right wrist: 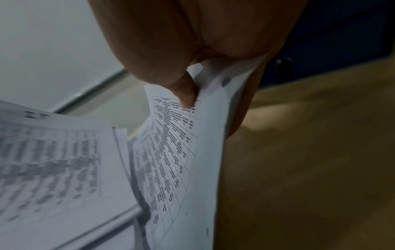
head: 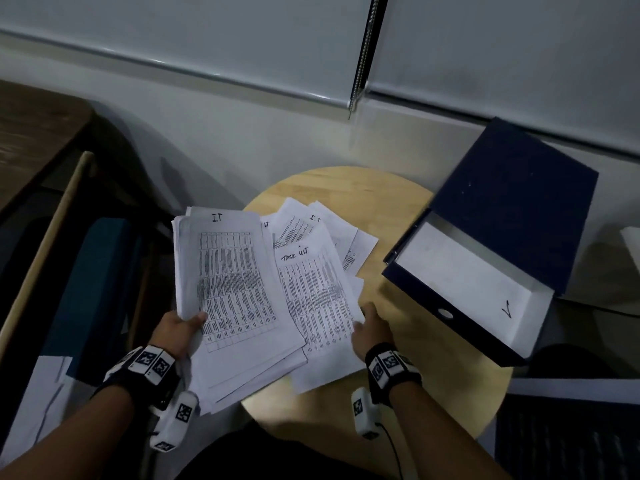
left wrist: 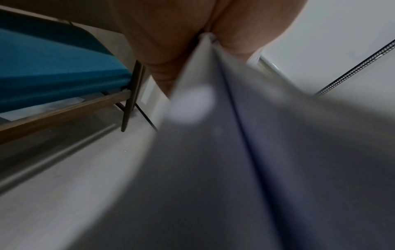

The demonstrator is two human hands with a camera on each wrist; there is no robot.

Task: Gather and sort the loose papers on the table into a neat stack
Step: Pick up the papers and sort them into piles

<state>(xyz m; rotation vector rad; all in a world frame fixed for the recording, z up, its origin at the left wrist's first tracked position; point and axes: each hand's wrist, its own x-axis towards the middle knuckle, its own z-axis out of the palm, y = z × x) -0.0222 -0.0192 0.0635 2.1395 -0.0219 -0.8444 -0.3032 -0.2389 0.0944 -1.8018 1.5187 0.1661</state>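
My left hand [head: 183,325] grips a thick stack of printed sheets [head: 235,289], top page headed "I.T", held tilted over the table's left edge. In the left wrist view the stack [left wrist: 245,152] fills the frame, pinched under my palm. My right hand [head: 369,329] pinches the right edge of a sheet headed "TASK LIST" [head: 315,299]; the right wrist view shows this sheet [right wrist: 183,152] lifted and curled, with my thumb on top. More loose papers [head: 332,230] lie fanned on the round wooden table [head: 433,375] behind it.
A dark blue box file [head: 502,209] lies open on the table's right side, its white inside [head: 460,278] showing. A blue-cushioned chair [head: 93,271] stands left of the table. The wall and window blinds [head: 207,36] are close behind.
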